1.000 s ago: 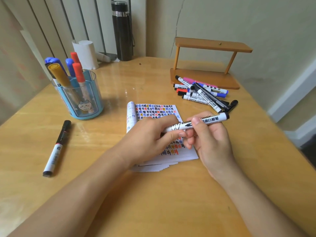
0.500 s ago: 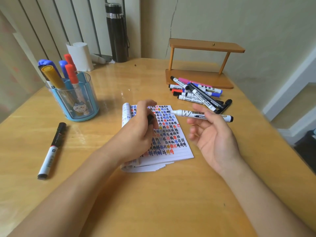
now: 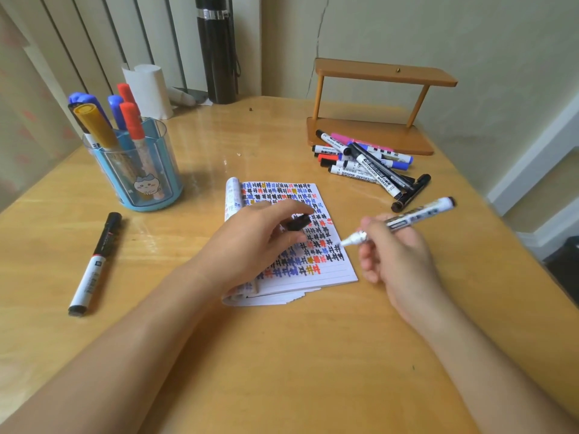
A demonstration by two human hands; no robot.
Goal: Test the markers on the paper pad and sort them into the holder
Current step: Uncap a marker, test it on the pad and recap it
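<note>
We are holding an uncapped white marker (image 3: 407, 219) in our right hand (image 3: 398, 261), the grip curling round its barrel. The tip is pointing down and left at the right edge of the paper pad (image 3: 329, 270); we cannot tell whether it is touching the sheet. Our left hand (image 3: 250, 245) is resting on the pad, its grip pinching the black cap (image 3: 297, 221) between thumb and fingers above the rows of coloured marks. The pad is lying in the middle of the counter (image 3: 282, 355), its used pages folding over at the left side.

The blue holder (image 3: 141, 173) is standing at the far left, carrying blue, red and yellow markers that are leaning in it. A black-and-white marker (image 3: 94, 261) is lying alone on the counter, nearer to us than the holder. A pile of markers (image 3: 366, 166) is lying at the far right, some resting on the base of a wooden stand (image 3: 376, 76). A black bottle (image 3: 219, 51) and a white paper roll (image 3: 150, 89) are standing at the back.
</note>
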